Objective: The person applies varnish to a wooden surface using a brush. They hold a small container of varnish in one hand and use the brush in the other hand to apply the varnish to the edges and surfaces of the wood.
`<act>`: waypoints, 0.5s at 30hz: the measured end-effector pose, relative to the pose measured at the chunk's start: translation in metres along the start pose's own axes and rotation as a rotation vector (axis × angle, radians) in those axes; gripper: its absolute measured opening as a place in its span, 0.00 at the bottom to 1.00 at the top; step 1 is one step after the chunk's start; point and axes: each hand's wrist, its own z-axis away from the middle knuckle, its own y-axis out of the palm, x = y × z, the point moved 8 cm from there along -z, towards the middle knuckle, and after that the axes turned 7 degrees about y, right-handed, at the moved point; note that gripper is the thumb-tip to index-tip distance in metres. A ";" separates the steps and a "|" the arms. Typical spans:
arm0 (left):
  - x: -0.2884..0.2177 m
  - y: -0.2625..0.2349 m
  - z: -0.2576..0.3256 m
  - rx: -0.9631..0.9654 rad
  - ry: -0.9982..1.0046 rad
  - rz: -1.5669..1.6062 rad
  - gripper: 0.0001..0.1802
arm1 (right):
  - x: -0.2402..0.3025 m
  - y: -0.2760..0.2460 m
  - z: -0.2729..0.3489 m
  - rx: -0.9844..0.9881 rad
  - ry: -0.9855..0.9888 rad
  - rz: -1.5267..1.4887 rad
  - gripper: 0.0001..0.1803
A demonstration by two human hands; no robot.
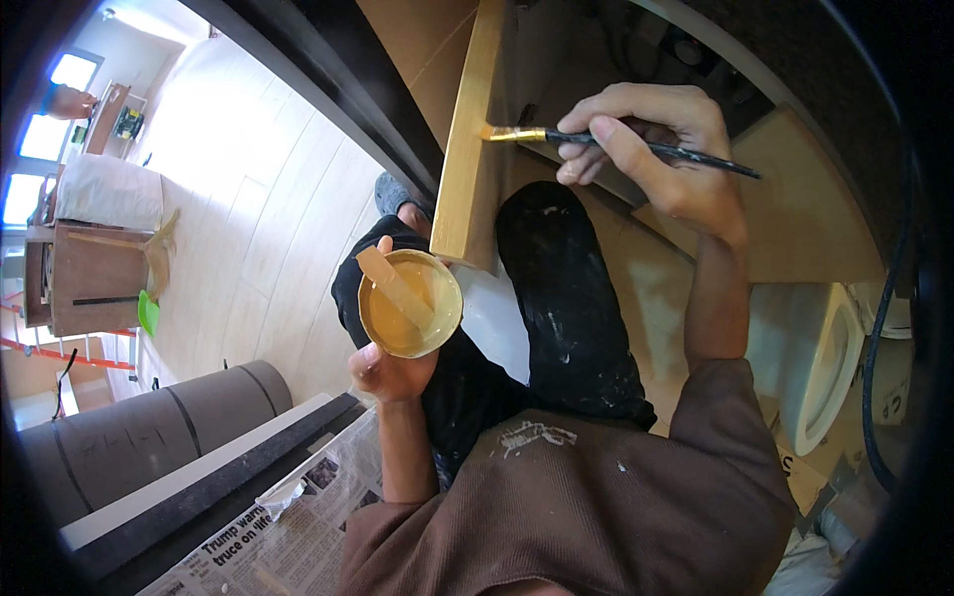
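Observation:
Between the thumb and fingers of my right hand (pixel 656 149) is a thin paintbrush (pixel 696 156) with a black handle and a gold-coloured ferrule. Its bristle tip touches the edge of a yellow-tan wooden board (pixel 465 149) that stands between my legs. My left hand (pixel 393 372) grips a small round cup (pixel 455 323) from below and the side. Yellow-tan paint (pixel 402 323) lies inside it, and a flat wooden stick (pixel 393 283) leans across its rim.
A dark frame bar (pixel 348 84) runs just left of the board. Newspaper (pixel 268 536) lies at lower left, near a strapped grey roll (pixel 169 437). At right are a white toilet (pixel 830 368) and a hanging dark cable (pixel 874 397). Another person's hand (pixel 72 102) shows at far left.

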 end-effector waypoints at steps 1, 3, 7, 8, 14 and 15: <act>0.000 -0.001 0.000 0.022 -0.002 0.003 0.62 | 0.001 -0.002 -0.001 -0.031 -0.011 0.000 0.10; -0.001 -0.001 0.000 0.042 -0.008 0.004 0.62 | 0.003 -0.007 -0.001 -0.097 -0.030 0.004 0.10; 0.000 0.000 0.000 0.027 -0.006 -0.003 0.62 | -0.004 -0.002 0.001 -0.030 -0.038 0.011 0.10; 0.000 -0.001 0.000 0.020 -0.001 -0.005 0.62 | -0.002 -0.002 0.002 0.012 -0.066 0.014 0.10; -0.001 -0.003 0.000 0.035 0.008 -0.028 0.62 | -0.007 -0.001 0.003 -0.029 -0.029 -0.068 0.10; -0.001 -0.002 0.000 0.030 0.010 -0.033 0.62 | -0.008 0.001 0.005 0.021 -0.022 -0.073 0.10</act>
